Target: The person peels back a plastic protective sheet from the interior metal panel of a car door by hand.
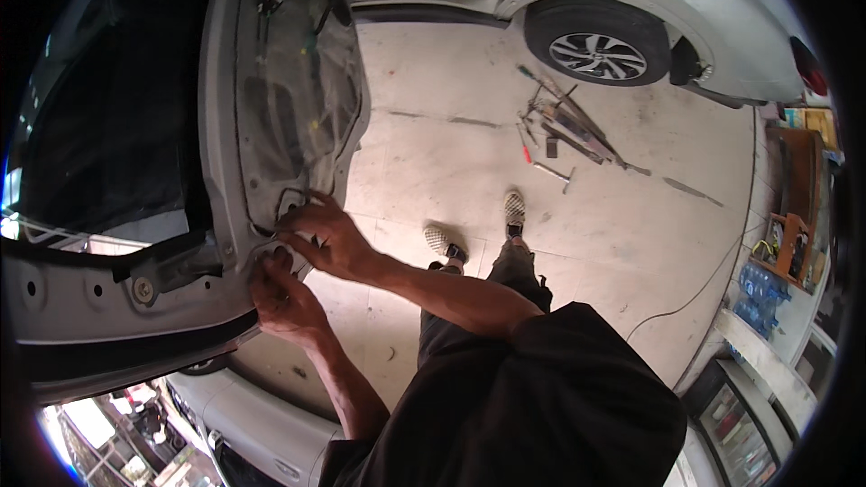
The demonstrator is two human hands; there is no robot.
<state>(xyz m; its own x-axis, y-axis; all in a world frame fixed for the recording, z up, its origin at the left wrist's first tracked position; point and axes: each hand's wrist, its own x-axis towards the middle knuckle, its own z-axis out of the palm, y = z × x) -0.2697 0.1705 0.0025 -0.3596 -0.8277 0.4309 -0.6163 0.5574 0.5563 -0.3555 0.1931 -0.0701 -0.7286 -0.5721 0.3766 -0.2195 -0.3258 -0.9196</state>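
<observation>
Both of my hands work at the lower rear corner of an open car door (221,126), whose trim is off and whose inner face carries a clear plastic sheet (302,108). My right hand (332,239) has its fingers bent against the inner panel, beside a dark loop (287,201) that looks like a cord or sealing strip. Just below it, my left hand (287,299) is closed at the door's edge, thumb and fingers pressed together. What either hand pinches, if anything, is hidden by the fingers.
Hand tools and long metal bars (573,126) lie on the tiled floor (433,153) near the car's rear wheel (597,41). Another silver car (262,424) stands at the lower left. Along the right wall are a wooden box (792,248), blue plastic bottles (758,298) and a cable (672,311).
</observation>
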